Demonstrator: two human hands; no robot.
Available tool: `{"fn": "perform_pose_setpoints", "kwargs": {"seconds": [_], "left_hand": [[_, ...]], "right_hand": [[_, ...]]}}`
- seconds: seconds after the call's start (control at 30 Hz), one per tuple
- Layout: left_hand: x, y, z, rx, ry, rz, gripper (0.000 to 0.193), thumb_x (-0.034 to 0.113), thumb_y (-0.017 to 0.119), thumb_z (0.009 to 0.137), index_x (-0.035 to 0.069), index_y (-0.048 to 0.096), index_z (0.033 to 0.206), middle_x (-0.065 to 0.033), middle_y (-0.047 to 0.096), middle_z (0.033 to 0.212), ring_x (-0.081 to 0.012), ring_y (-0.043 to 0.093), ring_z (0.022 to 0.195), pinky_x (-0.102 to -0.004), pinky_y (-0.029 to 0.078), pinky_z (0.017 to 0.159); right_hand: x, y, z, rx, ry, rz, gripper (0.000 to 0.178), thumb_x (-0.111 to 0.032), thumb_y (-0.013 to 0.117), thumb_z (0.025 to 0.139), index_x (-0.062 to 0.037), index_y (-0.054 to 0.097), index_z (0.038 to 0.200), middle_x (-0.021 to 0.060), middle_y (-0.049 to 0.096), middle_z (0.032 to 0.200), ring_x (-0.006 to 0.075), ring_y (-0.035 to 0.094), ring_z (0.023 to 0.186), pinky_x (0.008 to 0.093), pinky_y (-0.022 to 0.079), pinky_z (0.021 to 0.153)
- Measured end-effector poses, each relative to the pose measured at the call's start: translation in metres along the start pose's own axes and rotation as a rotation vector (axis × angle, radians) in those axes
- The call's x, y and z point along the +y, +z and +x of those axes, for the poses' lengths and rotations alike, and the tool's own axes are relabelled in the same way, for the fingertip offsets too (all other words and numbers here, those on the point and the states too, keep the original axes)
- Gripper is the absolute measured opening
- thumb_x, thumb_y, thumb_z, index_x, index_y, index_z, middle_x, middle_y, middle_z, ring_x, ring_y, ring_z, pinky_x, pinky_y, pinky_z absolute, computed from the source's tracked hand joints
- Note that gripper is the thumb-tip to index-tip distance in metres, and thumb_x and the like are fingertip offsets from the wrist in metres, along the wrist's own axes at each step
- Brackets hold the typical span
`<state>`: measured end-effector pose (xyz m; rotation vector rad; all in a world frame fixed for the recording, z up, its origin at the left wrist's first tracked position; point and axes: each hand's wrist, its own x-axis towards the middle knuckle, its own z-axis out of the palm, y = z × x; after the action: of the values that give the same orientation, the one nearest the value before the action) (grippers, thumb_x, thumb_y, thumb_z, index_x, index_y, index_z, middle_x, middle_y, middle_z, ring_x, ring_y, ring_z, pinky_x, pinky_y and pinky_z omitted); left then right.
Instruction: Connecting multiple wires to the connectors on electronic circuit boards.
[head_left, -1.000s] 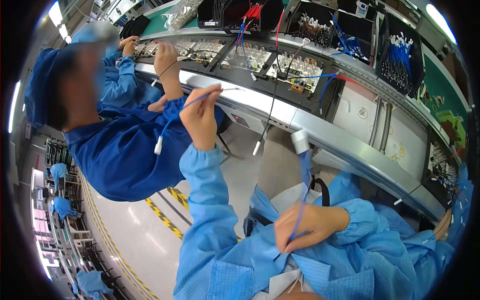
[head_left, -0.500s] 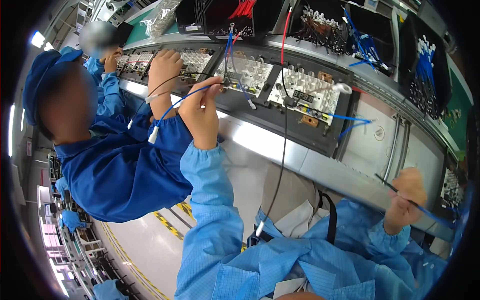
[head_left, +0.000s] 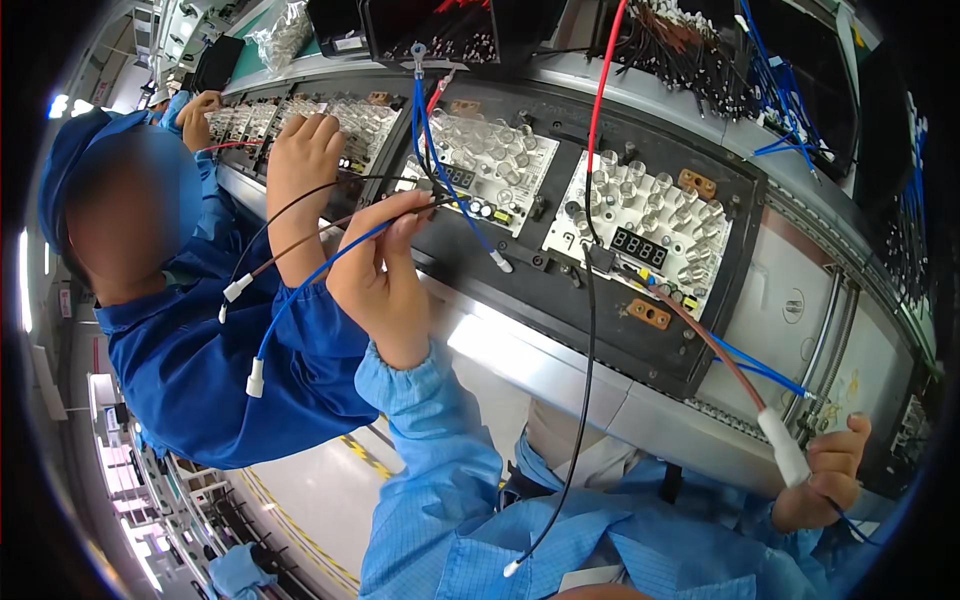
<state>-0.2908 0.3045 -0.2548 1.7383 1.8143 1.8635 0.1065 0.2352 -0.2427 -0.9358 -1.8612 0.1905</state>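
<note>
My left hand (head_left: 385, 270) is closed in a pinch on a blue wire (head_left: 305, 285) at the lower edge of a white circuit board (head_left: 515, 165). The wire's white sleeved end hangs to the left, beside a brown wire. At the far right, my right hand (head_left: 825, 475) is curled round a dark blue wire (head_left: 850, 522), mostly hidden by the fingers. In front of those fingers lies the white sleeved end of a brown wire (head_left: 715, 345) from a second circuit board (head_left: 660, 205). A red-and-black wire (head_left: 590, 330) crosses that board and dangles over the bench edge.
A co-worker in dark blue (head_left: 230, 340) sits close on my left, one hand (head_left: 305, 155) over neighbouring boards. Black bins (head_left: 435, 35) with bundled wires line the back. Black carriers (head_left: 625, 340) sit behind the metal bench edge (head_left: 540, 325); a rail (head_left: 830, 340) runs at right.
The view has shifted, bringing the boards nearer. My right hand has moved lower. The brown wire's end now hangs beside it instead of over the board. My left hand keeps its pinch.
</note>
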Motion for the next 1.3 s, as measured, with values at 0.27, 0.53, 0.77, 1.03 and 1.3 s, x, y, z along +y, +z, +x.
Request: {"fn": "perform_pose_setpoints", "kwargs": {"seconds": [0.27, 0.53, 0.77, 1.03, 1.3], "left_hand": [[-0.012, 0.0, 0.007, 0.053, 0.015, 0.169, 0.009, -0.005, 0.057, 0.087, -0.005, 0.064, 0.092, -0.0107, 0.067, 0.084, -0.0149, 0.064, 0.075, -0.0231, 0.05, 0.066], [-0.008, 0.003, 0.006, 0.002, 0.035, 0.185, 0.01, -0.007, 0.06, 0.083, -0.003, 0.065, 0.09, -0.0115, 0.066, 0.081, -0.0167, 0.063, 0.073, -0.0248, 0.048, 0.067], [-0.008, -0.016, 0.009, -0.079, 0.04, 0.21, 0.013, -0.007, 0.061, 0.081, -0.002, 0.065, 0.092, -0.0132, 0.066, 0.085, -0.0225, 0.064, 0.077, -0.0276, 0.049, 0.069], [-0.017, -0.042, 0.012, -0.118, 0.017, 0.128, 0.018, -0.009, 0.061, 0.077, -0.001, 0.064, 0.093, -0.0147, 0.064, 0.084, -0.0272, 0.064, 0.076, -0.029, 0.049, 0.069], [-0.028, -0.054, 0.016, -0.145, 0.08, 0.104, 0.019, -0.01, 0.061, 0.079, 0.0, 0.066, 0.094, -0.0122, 0.066, 0.085, -0.0228, 0.064, 0.076, -0.0272, 0.049, 0.069]], "right_hand": [[-0.001, 0.006, 0.003, -0.138, 0.028, 0.017, 0.021, -0.012, 0.06, 0.082, -0.0128, 0.045, 0.069, 0.0001, 0.047, 0.059, 0.0158, 0.048, 0.065, 0.0491, 0.033, 0.093], [-0.004, 0.0, 0.002, -0.18, 0.046, 0.051, 0.022, -0.01, 0.067, 0.075, -0.0139, 0.046, 0.074, -0.0009, 0.047, 0.061, 0.0162, 0.047, 0.064, 0.0495, 0.034, 0.092], [-0.017, 0.007, 0.002, -0.153, 0.055, 0.048, 0.025, -0.015, 0.067, 0.077, -0.0136, 0.042, 0.076, 0.0006, 0.042, 0.062, 0.0173, 0.046, 0.068, 0.05, 0.034, 0.092], [-0.032, 0.025, -0.005, -0.09, 0.101, -0.037, 0.019, -0.017, 0.054, 0.09, -0.0099, 0.04, 0.078, 0.006, 0.043, 0.068, 0.0207, 0.044, 0.072, 0.0484, 0.033, 0.099], [-0.042, 0.046, 0.005, 0.117, 0.093, 0.014, 0.017, 0.007, 0.048, 0.08, -0.0068, 0.038, 0.085, 0.0073, 0.039, 0.072, 0.021, 0.042, 0.074, 0.0506, 0.032, 0.102]]}}
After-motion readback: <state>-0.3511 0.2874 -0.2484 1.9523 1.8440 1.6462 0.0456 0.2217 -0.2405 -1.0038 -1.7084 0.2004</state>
